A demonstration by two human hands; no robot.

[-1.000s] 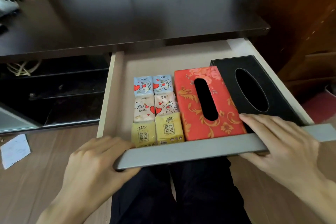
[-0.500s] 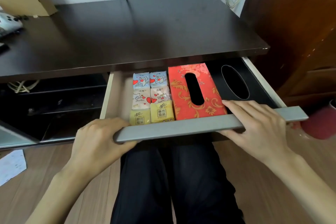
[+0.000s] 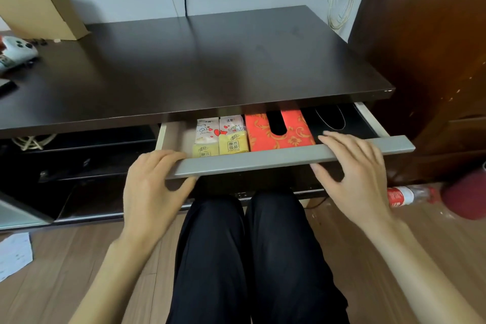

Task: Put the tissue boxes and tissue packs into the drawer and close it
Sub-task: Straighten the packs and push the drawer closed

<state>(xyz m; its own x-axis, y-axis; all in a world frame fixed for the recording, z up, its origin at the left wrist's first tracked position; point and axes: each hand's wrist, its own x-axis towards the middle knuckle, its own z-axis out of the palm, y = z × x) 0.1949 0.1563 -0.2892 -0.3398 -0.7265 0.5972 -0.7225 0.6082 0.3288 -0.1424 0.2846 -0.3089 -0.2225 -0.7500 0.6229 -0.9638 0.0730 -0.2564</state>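
Observation:
The drawer (image 3: pixel 276 158) under the dark desktop stands partly open, with a grey front panel. Inside lie small tissue packs (image 3: pixel 221 135) at the left, a red patterned tissue box (image 3: pixel 292 134) in the middle and a black tissue box (image 3: pixel 352 123) at the right; their far ends are hidden under the desktop. My left hand (image 3: pixel 155 187) grips the left end of the grey front, thumb below it. My right hand (image 3: pixel 355 173) holds the front's right part, fingers over the top edge, thumb underneath.
The dark desktop (image 3: pixel 210 66) carries a cardboard box (image 3: pixel 36 5) and a white device (image 3: pixel 15 52) at the left. A brown cabinet (image 3: pixel 434 47) stands to the right. A plastic bottle (image 3: pixel 405 196) and a red container (image 3: pixel 468 197) lie on the floor. My legs (image 3: pixel 247 258) are below the drawer.
The drawer has slid inward under the desktop with both hands on its front. The blue tissue packs and most of both boxes are now hidden.

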